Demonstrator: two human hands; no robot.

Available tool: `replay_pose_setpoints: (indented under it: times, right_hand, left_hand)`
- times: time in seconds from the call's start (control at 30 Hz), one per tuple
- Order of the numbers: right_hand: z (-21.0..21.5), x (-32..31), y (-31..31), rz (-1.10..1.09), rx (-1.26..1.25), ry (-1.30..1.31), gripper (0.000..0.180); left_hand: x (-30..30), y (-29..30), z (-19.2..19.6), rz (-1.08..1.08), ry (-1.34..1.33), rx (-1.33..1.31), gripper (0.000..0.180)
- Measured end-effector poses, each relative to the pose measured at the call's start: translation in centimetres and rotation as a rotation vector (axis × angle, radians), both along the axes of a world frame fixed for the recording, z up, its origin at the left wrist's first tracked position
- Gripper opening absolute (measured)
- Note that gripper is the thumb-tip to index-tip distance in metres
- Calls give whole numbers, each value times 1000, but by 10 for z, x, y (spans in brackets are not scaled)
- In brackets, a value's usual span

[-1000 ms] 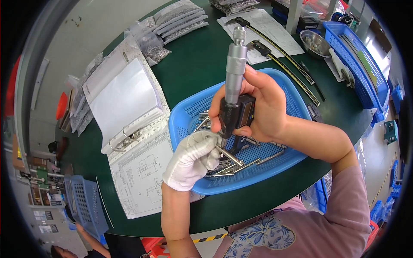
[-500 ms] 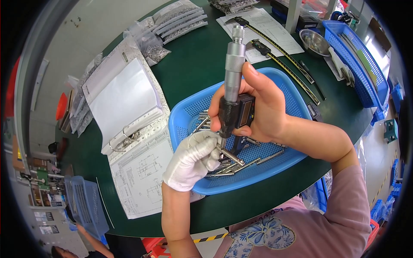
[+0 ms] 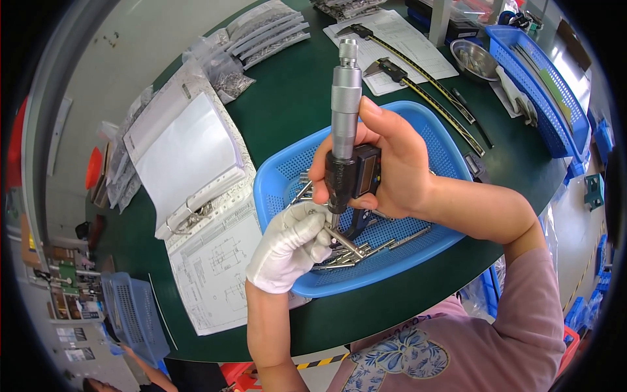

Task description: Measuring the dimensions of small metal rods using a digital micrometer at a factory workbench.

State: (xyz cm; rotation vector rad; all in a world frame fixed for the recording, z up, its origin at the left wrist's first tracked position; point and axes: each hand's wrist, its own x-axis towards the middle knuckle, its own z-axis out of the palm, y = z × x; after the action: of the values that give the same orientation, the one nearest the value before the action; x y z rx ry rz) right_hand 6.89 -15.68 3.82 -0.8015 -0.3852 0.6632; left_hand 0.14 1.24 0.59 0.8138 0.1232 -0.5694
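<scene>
steel pin point(image 3: 344, 240) between gloved left hand point(image 3: 290, 245) and right hand's point(image 3: 392, 166) micrometer point(image 3: 347, 140)

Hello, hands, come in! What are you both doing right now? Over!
Right hand grips the micrometer upright. Gloved left hand holds a metal pin at its jaws, over the blue basket. Nothing in the way. Over.

The right hand point(image 3: 392, 163) is bare, fingers curled tight around the upright measuring tool point(image 3: 349, 150), thumb lying along its barrel; its forearm comes in from the right, bent at the elbow; the left hand point(image 3: 290, 245), in a white glove, sits just below the tool, pinching a thin metal pin point(image 3: 345, 240); its bare forearm rises from below.
</scene>
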Motion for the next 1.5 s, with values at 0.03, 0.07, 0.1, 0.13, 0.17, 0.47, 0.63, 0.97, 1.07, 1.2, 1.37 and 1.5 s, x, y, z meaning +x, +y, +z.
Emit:
replay_pose_setpoints:
  times: [0.03,0.07,0.1,0.13,0.17,0.47,0.63,0.97,1.07,1.2,1.37,1.5]
  right_hand:
    - [0,0,1,2,-46,-34,69]
    - [-1,1,2,3,-92,-68,71]
    - [-1,1,1,-3,-93,-69,71]
    - [-2,1,1,-22,-123,-62,71]
    - [-2,1,1,-41,-152,-54,71]
    - [-1,2,1,-63,-179,17,71]
    - [-2,3,0,-35,-99,80,69]
    - [0,1,2,-44,-214,-37,72]
    - [4,0,2,-50,-200,-26,73]
    - [3,0,2,-43,-176,33,74]
    - [0,1,3,-9,-119,84,70]
    - [0,0,2,-24,-94,98,68]
  left_hand:
    - [-1,1,1,1,2,2,16]
    - [-1,1,1,13,-1,33,16]
    - [-1,0,2,18,-6,61,16]
    - [-1,0,2,12,-7,60,16]
    - [0,0,2,-10,-13,49,16]
    - [-1,-5,1,155,60,-47,24]
    - [-2,-2,-3,149,8,-14,22]
    - [-1,-2,1,50,-86,-17,18]
    - [-1,-1,1,47,-67,-24,18]
    - [-1,0,-2,42,-38,-38,16]
    - [-3,1,-3,45,-6,-25,16]
    - [-2,-1,-1,45,1,-8,16]
